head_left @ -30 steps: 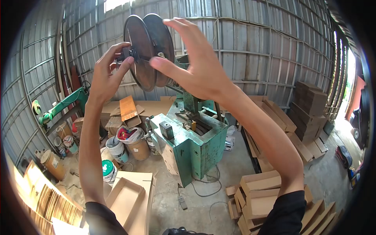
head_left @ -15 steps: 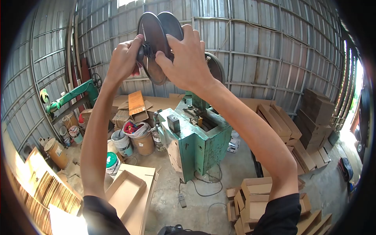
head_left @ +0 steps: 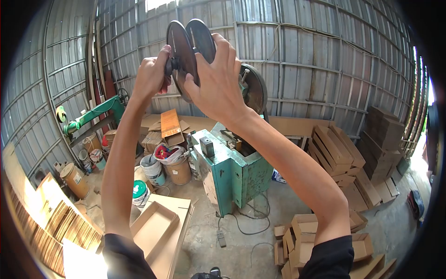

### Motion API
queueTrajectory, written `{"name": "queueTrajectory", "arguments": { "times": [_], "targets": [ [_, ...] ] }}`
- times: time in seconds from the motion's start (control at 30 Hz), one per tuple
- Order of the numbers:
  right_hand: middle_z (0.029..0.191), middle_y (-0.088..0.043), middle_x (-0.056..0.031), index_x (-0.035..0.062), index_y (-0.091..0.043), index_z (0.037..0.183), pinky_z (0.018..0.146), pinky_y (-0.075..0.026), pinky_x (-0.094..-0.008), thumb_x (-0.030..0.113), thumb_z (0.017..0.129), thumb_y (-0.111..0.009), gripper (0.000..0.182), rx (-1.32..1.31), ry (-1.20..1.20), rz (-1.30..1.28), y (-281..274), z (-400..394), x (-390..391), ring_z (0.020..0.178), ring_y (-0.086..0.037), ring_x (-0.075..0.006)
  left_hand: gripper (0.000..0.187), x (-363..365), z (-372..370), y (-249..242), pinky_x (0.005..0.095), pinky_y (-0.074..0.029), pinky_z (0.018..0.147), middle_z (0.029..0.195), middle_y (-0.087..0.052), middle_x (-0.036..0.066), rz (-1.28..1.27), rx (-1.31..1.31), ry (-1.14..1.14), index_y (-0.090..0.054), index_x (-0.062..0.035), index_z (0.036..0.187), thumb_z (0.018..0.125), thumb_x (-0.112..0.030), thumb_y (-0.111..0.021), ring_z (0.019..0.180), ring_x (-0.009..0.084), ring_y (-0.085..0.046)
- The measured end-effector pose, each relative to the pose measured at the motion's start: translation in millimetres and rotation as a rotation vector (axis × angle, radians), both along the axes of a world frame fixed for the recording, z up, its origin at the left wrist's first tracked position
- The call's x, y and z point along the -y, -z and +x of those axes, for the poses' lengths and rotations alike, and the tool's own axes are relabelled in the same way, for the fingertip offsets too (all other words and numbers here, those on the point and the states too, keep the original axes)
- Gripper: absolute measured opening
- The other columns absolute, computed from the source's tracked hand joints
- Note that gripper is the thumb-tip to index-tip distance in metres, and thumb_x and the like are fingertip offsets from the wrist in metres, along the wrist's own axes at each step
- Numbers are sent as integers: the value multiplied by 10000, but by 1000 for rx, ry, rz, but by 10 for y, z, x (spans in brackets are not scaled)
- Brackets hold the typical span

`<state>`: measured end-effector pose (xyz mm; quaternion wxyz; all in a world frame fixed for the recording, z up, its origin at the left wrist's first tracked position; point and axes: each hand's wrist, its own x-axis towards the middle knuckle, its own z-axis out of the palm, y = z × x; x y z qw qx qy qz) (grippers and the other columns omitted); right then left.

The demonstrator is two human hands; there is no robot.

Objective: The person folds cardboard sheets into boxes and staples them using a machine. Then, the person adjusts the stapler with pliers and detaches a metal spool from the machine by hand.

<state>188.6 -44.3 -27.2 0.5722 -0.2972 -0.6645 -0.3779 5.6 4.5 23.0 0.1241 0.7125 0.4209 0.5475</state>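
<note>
Two dark round discs [head_left: 179,44] stand side by side, raised high in front of the corrugated wall, with a small dark hub on their left face. My left hand [head_left: 154,72] pinches at the hub, its thumb up against the left disc. My right hand [head_left: 217,79] grips the discs from the right, thumb low on the near side and fingers over the right disc's edge. Below and just behind the hands is a green metal machine [head_left: 232,167], with a dark wheel [head_left: 254,93] at its top partly hidden by my right hand.
Open cardboard trays [head_left: 302,237] are piled at the lower right. More cardboard boxes [head_left: 337,149] lie farther back. At left are buckets [head_left: 152,169], a green machine arm [head_left: 95,114] and stacked cardboard sheets [head_left: 69,223]. A cable [head_left: 248,232] runs across the floor.
The view has shifted slightly, so the surroundings sit farther right. The discs appear turned a little more edge-on, and my right hand sits slightly lower and farther left on them.
</note>
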Motion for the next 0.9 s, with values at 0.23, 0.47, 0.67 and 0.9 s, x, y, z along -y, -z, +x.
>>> {"name": "queueTrajectory", "arguments": {
  "times": [0.23, 0.47, 0.67, 0.9],
  "targets": [
    [1385, -350, -264, -27, -620, 1102, 990, -351, -551, 251, 840, -667, 385, -27, 24, -39, 68, -16, -9, 1285, -365, -414, 546, 2, -45, 74, 311, -559, 737, 874, -695, 144, 587, -163, 103, -665, 32, 1054, 923, -498, -657, 835, 182, -694],
    [1379, -363, -277, 10, -623, 1077, 995, -345, -563, 256, 828, -668, 353, -33, -6, -11, 42, -16, -57, 1267, -381, -422, 651, 50, -25, 49, 309, -532, 522, 634, -633, 120, 232, -102, 44, -643, 78, 899, 964, -561, -539, 531, 200, -655],
    [1348, -397, -271, -25, -615, 1132, 982, -374, -561, 278, 839, -659, 424, -18, 26, -69, 73, -14, -89, 1233, -410, -432, 660, 53, -24, 34, 337, -553, 554, 695, -682, 149, 107, -20, 128, -657, 42, 947, 944, -605, -524, 617, 252, -705],
    [1272, -409, -261, 14, -635, 1059, 916, -390, -565, 273, 846, -652, 335, -25, 34, 26, 59, -27, -119, 1141, -434, -409, 556, -152, -110, 221, 292, -525, 639, 786, -695, 141, 721, -313, -129, -642, -17, 1144, 961, -539, -580, 637, 190, -668]
  ]
}}
